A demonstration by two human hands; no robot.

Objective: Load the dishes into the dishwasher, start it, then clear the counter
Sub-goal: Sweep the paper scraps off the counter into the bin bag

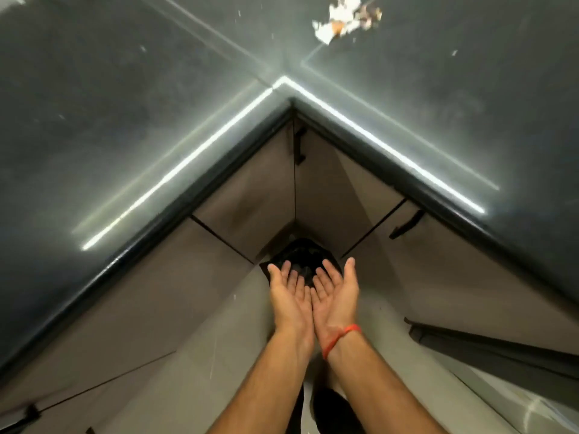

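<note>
2 hands, your left hand [289,294] and right hand [336,291], were spread wide and empty over the near bin [302,256]; far scraps [343,18] on the counter [125,104] could scatter if swept carelessly.

Dark glossy counter [125,98], inner corner, torn food scraps [341,18] near far edge

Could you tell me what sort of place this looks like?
Most likely a home kitchen, at an inside corner. A dark stone L-shaped counter sits over brown cabinet doors with black handles, and a black-lined bin stands on the floor below.
</note>
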